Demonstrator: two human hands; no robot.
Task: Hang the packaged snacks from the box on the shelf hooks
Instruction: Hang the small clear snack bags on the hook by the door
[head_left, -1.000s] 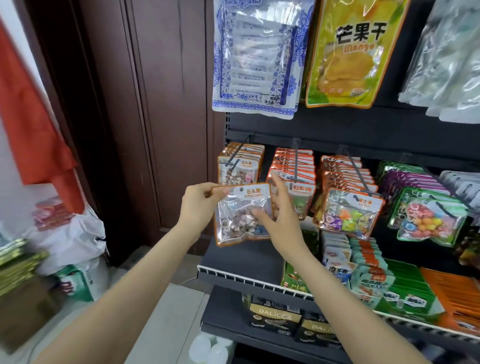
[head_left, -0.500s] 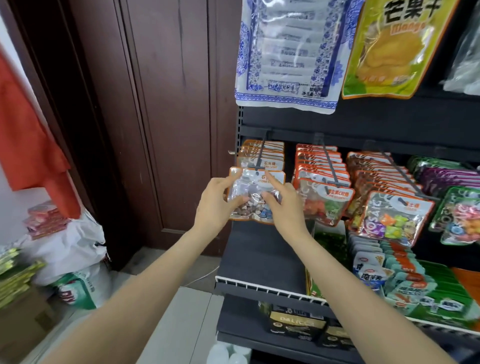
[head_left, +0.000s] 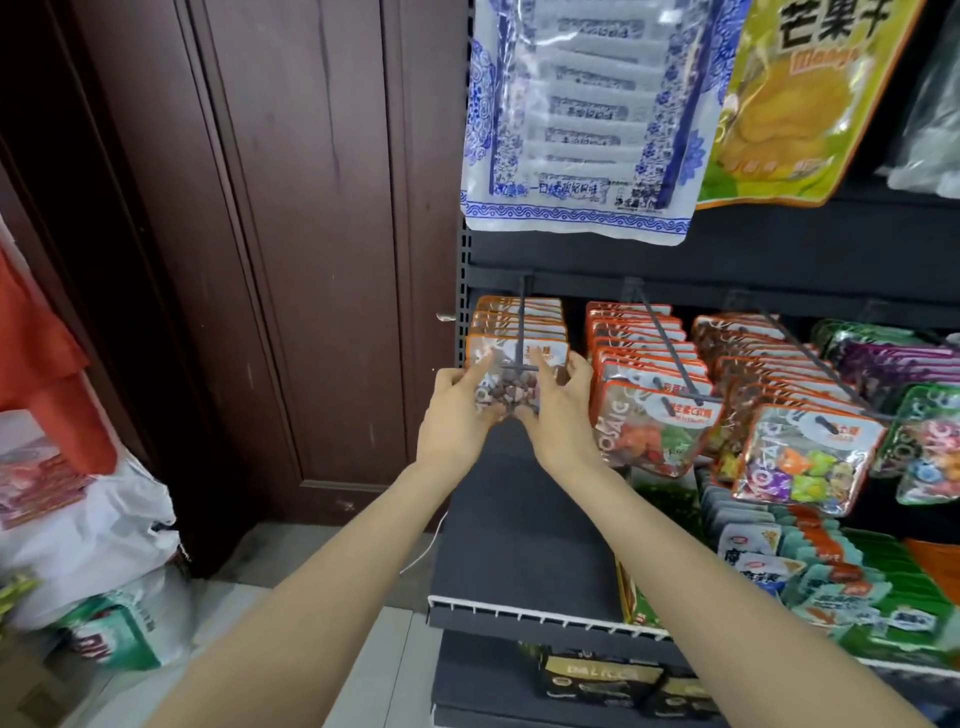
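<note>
Two bare forearms reach up and forward from the bottom of the view toward the dark shelf (head_left: 519, 545), whose lower ledge has a white ribbed front edge. Under that ledge sit dark boxes with gold print (head_left: 597, 680). On the floor to the left slumps a white sack (head_left: 93, 540) with a green and white bag (head_left: 119, 634) leaning against it, and red cloth (head_left: 47, 374) hangs above them in front of a brown wooden door (head_left: 311, 249).

Farther in, the left hand (head_left: 454, 415) and right hand (head_left: 563, 415) meet at the leftmost hook. Between them is a snack packet (head_left: 511, 384), clear with an orange border and small brown and grey pieces inside. The left fingers (head_left: 475, 371) curl round its left edge and the right fingers (head_left: 545, 366) pinch its right side, so both hands grip the packet. It sits at the front of the row already hanging on the hook (head_left: 522, 332), with the hook's cross tip showing in front of its top part; whether the hook passes through its hole I cannot tell.

To the right, more orange packets (head_left: 654, 410) hang on the next hook, then a colourful candy packet (head_left: 800, 457). Teal and orange packs (head_left: 810, 566) stand in rows on the ledge below. Above, a blue and white bag (head_left: 582, 119) and a yellow mango bag (head_left: 800, 104) hang from the upper row
</note>
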